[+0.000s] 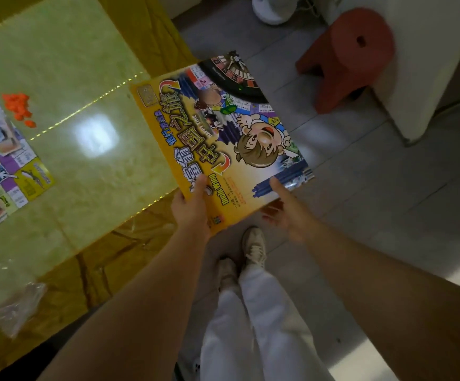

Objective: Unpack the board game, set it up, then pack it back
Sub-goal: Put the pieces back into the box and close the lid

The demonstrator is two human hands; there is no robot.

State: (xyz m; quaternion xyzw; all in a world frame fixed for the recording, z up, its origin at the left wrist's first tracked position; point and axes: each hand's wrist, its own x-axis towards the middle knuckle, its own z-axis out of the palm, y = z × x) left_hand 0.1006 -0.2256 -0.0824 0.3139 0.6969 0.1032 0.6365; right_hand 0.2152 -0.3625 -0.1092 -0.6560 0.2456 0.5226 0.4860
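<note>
Game box [223,127] extends up-frame from both hands. Left hand [193,209] pinches its near edge; right hand [286,213], fingers extended, props the near corner. Game board [1,160] lies far left.

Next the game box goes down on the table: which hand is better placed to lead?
Left, probably. The left hand has a grip on the game box edge, thumb on top, beside the table edge. The right hand sits on the floor side, fingers spread loosely.
</note>
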